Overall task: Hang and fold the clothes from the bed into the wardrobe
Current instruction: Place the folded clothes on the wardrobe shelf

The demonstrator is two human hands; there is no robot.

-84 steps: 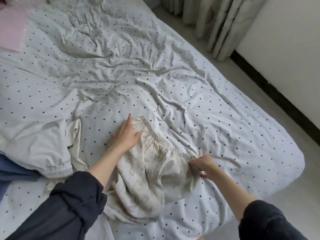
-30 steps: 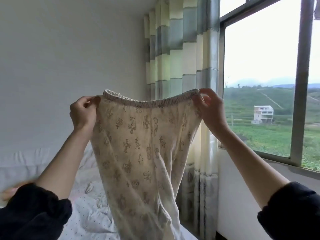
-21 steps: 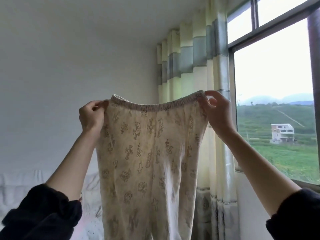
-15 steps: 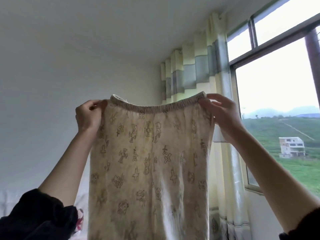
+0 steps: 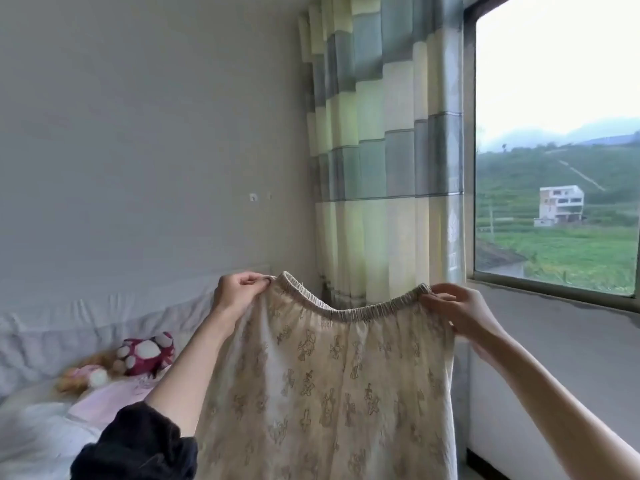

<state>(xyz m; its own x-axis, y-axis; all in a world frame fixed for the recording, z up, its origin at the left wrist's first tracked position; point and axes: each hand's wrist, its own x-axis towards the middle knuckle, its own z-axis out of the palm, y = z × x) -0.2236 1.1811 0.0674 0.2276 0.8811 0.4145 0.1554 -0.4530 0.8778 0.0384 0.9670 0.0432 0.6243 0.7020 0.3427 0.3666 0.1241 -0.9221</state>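
Note:
A pair of cream trousers with a brown cross print hangs in the air in front of me, held by its elastic waistband. My left hand pinches the waistband's left end. My right hand pinches the right end. The band sags a little between the two hands, and the legs drop out of view below the frame. Both arms are raised, with dark sleeves pushed up. The wardrobe is not in view.
The bed lies at lower left, with a pink cloth and soft toys near its white headboard cover. A striped curtain hangs behind the trousers. A window and its sill fill the right.
I lifted the trousers off the bed and held them up high. Over the last half second my hands have come lower in view, the waistband has slackened, and the bed has come back into sight.

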